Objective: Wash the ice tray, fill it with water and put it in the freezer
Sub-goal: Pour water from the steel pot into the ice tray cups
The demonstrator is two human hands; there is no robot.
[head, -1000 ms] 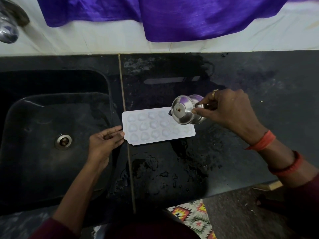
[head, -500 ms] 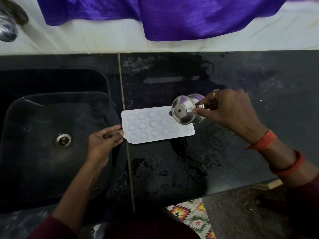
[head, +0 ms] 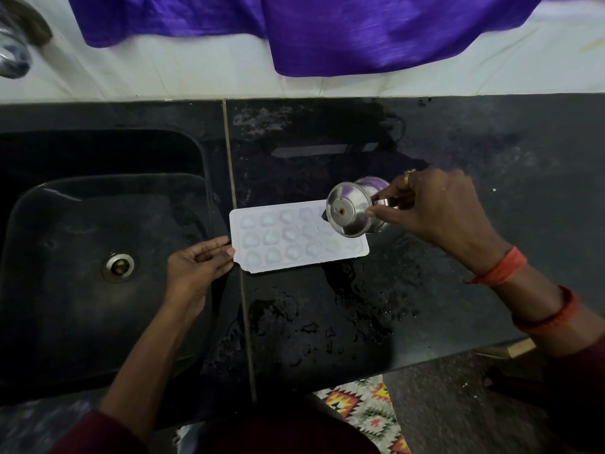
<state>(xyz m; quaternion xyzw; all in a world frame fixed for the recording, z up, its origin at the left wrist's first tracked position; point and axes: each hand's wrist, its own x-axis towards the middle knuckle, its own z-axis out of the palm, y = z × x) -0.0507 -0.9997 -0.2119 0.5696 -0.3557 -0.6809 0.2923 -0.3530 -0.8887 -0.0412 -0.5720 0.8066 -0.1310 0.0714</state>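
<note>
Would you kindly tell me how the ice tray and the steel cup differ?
The ice tray is white, flat and rectangular; the steel cup is shiny and round. The tray lies on the counter; the cup is held tipped above it. The left hand touches the tray; the right hand grips the cup.

No legible text, label, brand, number or sign in the head view; the white plastic ice tray (head: 294, 257), the polished steel cup (head: 347, 213) and the purple cloth (head: 360, 34) carry no readable marking.
</note>
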